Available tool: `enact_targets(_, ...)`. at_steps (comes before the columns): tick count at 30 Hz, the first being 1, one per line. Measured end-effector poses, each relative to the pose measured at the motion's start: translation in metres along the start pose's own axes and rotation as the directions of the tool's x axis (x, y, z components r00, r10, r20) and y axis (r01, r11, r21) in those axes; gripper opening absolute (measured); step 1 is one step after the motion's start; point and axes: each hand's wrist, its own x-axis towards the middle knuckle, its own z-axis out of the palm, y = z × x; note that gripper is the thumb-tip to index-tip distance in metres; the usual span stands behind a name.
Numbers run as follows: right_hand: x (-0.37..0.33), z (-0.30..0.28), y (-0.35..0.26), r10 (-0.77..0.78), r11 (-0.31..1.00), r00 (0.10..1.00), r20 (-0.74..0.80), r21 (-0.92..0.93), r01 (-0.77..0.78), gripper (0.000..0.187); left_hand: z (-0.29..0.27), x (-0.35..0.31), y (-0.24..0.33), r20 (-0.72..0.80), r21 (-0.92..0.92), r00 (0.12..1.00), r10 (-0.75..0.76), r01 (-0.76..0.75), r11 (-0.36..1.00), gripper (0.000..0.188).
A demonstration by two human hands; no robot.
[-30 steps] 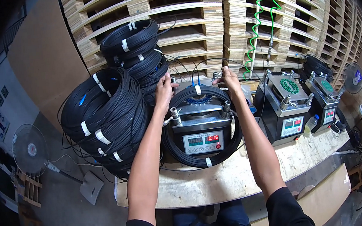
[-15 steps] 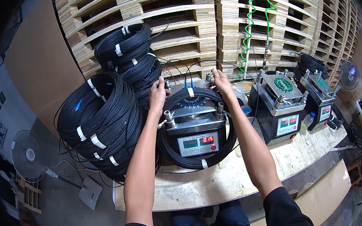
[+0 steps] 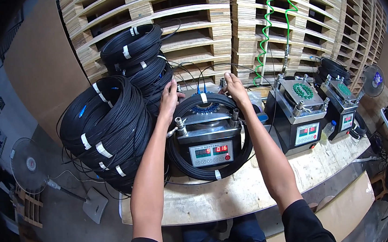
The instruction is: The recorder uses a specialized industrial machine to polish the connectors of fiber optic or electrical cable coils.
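Note:
In the middle stands a bench polishing machine (image 3: 209,138) with a metal top and a lit red readout on its front. A coil of thin black cable (image 3: 187,168), tied with white tape, rings the machine. Blue connectors (image 3: 202,92) are set into its round fixture (image 3: 206,109). My left hand (image 3: 169,101) closes on the rear left corner post (image 3: 179,88), fingers behind, thumb in front. At the rear right corner post (image 3: 222,83) my right hand (image 3: 235,90) does likewise. Both fingertips are partly hidden. A front clamp post (image 3: 181,126) stands untouched.
Large stacks of black cable coils (image 3: 110,129) rise at my left. To the right are two similar machines (image 3: 300,110) with green fixtures. Wooden pallets (image 3: 184,14) stand behind the wooden table (image 3: 193,207). Green coiled air hoses (image 3: 267,27) hang at the back.
The left half of the machine's readout has lit up and the right half's value has changed. My hands have barely moved at the rear posts; the left thumb now shows beside its post.

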Motion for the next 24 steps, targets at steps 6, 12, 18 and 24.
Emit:
enact_targets(6,-0.004,-0.004,-0.005,0.079,0.987,0.996,-0.037,0.143,-0.073,0.050,0.002,0.004,-0.005,-0.042,0.024,0.999,-0.009,0.010,1.000,0.079)
enact_targets(12,-0.004,-0.001,-0.008,0.077,0.996,0.996,-0.053,0.048,-0.074,0.052,-0.004,0.011,-0.014,-0.059,0.067,0.997,0.045,-0.041,0.997,0.077)
enact_targets(18,0.010,-0.004,0.021,-0.218,0.940,0.944,-0.247,-0.315,0.135,0.059,0.006,-0.005,0.003,0.015,0.073,0.996,0.083,-0.084,0.994,0.075)
enact_targets(24,0.010,0.002,0.019,-0.108,0.976,0.989,-0.104,-0.202,0.086,0.059,0.000,-0.006,0.002,-0.039,0.054,0.999,0.021,-0.019,0.998,0.077)
